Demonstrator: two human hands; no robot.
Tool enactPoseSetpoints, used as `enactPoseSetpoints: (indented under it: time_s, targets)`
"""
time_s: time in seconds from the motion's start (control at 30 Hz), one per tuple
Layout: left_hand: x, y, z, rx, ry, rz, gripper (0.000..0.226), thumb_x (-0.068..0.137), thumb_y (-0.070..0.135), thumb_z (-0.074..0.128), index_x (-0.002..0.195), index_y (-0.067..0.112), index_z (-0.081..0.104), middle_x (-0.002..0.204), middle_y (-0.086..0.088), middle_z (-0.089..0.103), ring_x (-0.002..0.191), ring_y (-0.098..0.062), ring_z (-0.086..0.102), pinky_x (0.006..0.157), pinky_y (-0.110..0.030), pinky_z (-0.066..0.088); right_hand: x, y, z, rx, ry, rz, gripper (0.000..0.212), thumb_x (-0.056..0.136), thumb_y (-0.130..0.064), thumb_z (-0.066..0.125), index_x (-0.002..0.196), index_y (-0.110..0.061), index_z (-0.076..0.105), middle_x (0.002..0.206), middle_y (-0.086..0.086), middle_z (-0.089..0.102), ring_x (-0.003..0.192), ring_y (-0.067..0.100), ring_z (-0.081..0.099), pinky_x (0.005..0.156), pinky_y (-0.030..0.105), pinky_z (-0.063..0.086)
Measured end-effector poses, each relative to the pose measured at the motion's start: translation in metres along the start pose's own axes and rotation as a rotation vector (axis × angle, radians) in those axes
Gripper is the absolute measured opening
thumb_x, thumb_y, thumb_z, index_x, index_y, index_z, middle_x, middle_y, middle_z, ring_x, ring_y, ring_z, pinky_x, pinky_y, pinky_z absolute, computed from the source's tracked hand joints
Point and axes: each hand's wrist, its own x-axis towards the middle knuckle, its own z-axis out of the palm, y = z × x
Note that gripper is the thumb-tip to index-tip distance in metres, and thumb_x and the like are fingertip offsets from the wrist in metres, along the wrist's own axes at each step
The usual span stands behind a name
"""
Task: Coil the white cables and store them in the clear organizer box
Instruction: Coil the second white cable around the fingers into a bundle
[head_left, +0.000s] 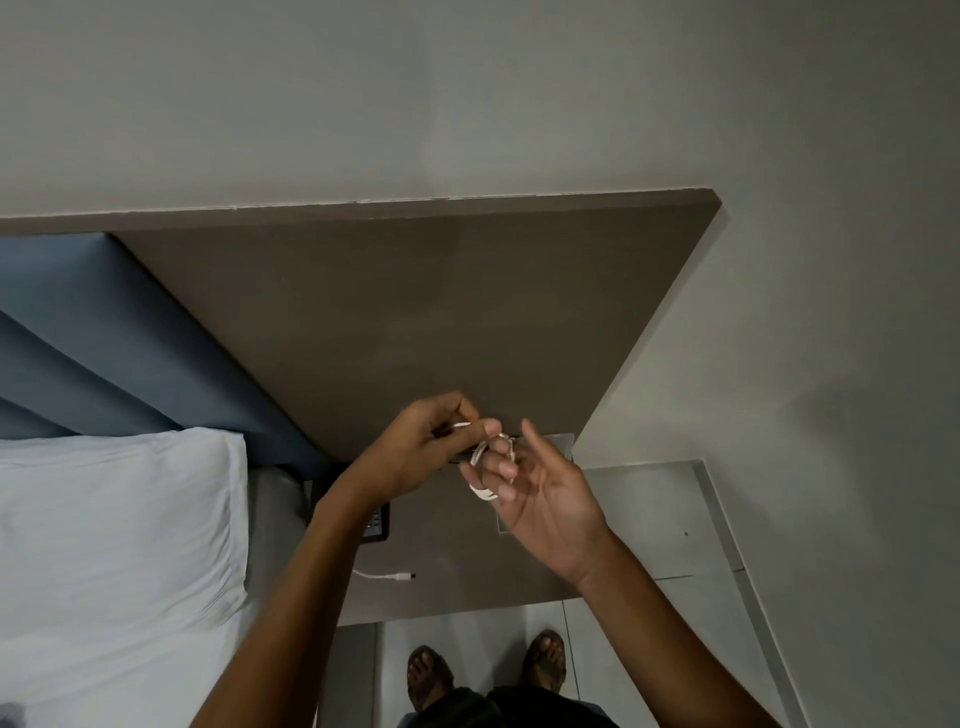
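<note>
A white cable (480, 457) is looped around the fingers of my right hand (545, 499), which is held up over the bedside table with its fingers spread. My left hand (421, 447) pinches the cable's strand just left of the loops. A second white cable (384, 576) lies on the brown table top (457, 561), its plug end pointing right. A clear organizer box (563, 446) shows only as a pale corner behind my right hand, at the back of the table; the rest of it is hidden.
A dark panel with buttons (376, 522) sits at the table's left edge. A bed with a white pillow (114, 519) and a blue headboard (104, 338) lies to the left. A brown wall panel (415, 301) rises behind. My sandalled feet (483, 670) stand on the tiled floor.
</note>
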Motion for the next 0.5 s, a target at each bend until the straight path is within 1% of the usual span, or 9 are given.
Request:
enactPoseSetpoints:
  time_s: [0.07, 0.13, 0.2, 0.23, 0.27, 0.3, 0.37, 0.43, 0.5]
  targets:
    - [0.0, -0.003, 0.008, -0.096, 0.016, -0.024, 0.039, 0.104, 0.032, 0.062, 0.086, -0.003, 0.06, 0.072, -0.015, 0.059, 0.067, -0.018, 0.055, 0.063, -0.027, 0.048, 0.0, -0.001, 0.004, 0.245, -0.047, 0.008, 0.041, 0.116, -0.033, 0.036, 0.098, -0.004, 0.058, 0.074, 0.007, 0.058, 0.064, 0.017, 0.058, 0.122, 0.041, 0.041]
    - [-0.001, -0.007, 0.017, -0.122, 0.046, -0.067, 0.048, 0.107, 0.033, 0.055, 0.079, -0.006, 0.053, 0.07, -0.008, 0.049, 0.066, -0.019, 0.045, 0.064, -0.036, 0.042, 0.0, -0.005, 0.012, 0.396, -0.065, -0.024, 0.034, 0.114, -0.024, 0.038, 0.098, -0.003, 0.059, 0.077, 0.01, 0.061, 0.066, 0.019, 0.063, 0.118, 0.043, 0.045]
    - [-0.006, -0.014, 0.024, -0.061, 0.065, -0.089, 0.048, 0.109, 0.033, 0.049, 0.078, -0.003, 0.056, 0.068, 0.001, 0.049, 0.066, -0.013, 0.044, 0.066, -0.036, 0.04, 0.003, -0.012, 0.019, 0.442, -0.025, -0.118, 0.023, 0.108, -0.014, 0.049, 0.101, 0.002, 0.064, 0.083, 0.014, 0.068, 0.075, 0.022, 0.072, 0.115, 0.049, 0.051]
    - [-0.009, -0.017, 0.026, -0.017, 0.055, -0.099, 0.047, 0.11, 0.034, 0.047, 0.08, 0.001, 0.06, 0.066, 0.008, 0.05, 0.063, -0.008, 0.045, 0.065, -0.031, 0.041, 0.005, -0.015, 0.021, 0.421, 0.013, -0.178, 0.019, 0.105, -0.011, 0.054, 0.105, 0.003, 0.067, 0.091, 0.015, 0.073, 0.085, 0.023, 0.076, 0.116, 0.049, 0.05]
    - [-0.013, -0.019, 0.028, 0.02, 0.035, -0.11, 0.047, 0.11, 0.037, 0.046, 0.081, 0.006, 0.064, 0.063, 0.012, 0.049, 0.06, -0.006, 0.044, 0.063, -0.027, 0.041, 0.008, -0.017, 0.02, 0.384, 0.052, -0.229, 0.018, 0.105, -0.011, 0.056, 0.111, 0.002, 0.067, 0.101, 0.017, 0.076, 0.097, 0.024, 0.079, 0.12, 0.048, 0.046]
    - [-0.015, -0.019, 0.029, 0.045, 0.01, -0.119, 0.045, 0.111, 0.038, 0.045, 0.083, 0.009, 0.067, 0.062, 0.01, 0.047, 0.057, -0.005, 0.043, 0.06, -0.026, 0.04, 0.012, -0.018, 0.019, 0.338, 0.086, -0.261, 0.019, 0.106, -0.011, 0.055, 0.118, 0.0, 0.064, 0.114, 0.019, 0.077, 0.111, 0.027, 0.077, 0.123, 0.046, 0.041]
    - [-0.017, -0.018, 0.03, 0.097, -0.054, -0.13, 0.041, 0.111, 0.036, 0.045, 0.088, 0.014, 0.07, 0.065, 0.004, 0.046, 0.057, -0.007, 0.042, 0.06, -0.027, 0.04, 0.017, -0.017, 0.017, 0.119, 0.142, -0.314, 0.024, 0.112, -0.014, 0.046, 0.127, -0.002, 0.06, 0.141, 0.019, 0.069, 0.135, 0.028, 0.065, 0.128, 0.043, 0.031]
    - [-0.019, -0.015, 0.028, 0.172, -0.121, -0.138, 0.035, 0.111, 0.034, 0.047, 0.094, 0.016, 0.071, 0.066, 0.012, 0.051, 0.058, -0.002, 0.044, 0.061, -0.021, 0.04, 0.02, -0.013, 0.015, -0.217, 0.21, -0.356, 0.033, 0.115, -0.018, 0.04, 0.137, -0.005, 0.061, 0.152, 0.009, 0.063, 0.147, 0.02, 0.052, 0.13, 0.04, 0.021]
    - [-0.019, -0.012, 0.024, 0.227, -0.17, -0.137, 0.028, 0.11, 0.031, 0.049, 0.1, 0.016, 0.071, 0.064, 0.024, 0.057, 0.057, 0.005, 0.05, 0.06, -0.013, 0.042, 0.021, -0.01, 0.012, -0.524, 0.296, -0.383, 0.038, 0.116, -0.021, 0.037, 0.145, -0.011, 0.06, 0.153, -0.001, 0.062, 0.15, 0.01, 0.047, 0.13, 0.036, 0.02]
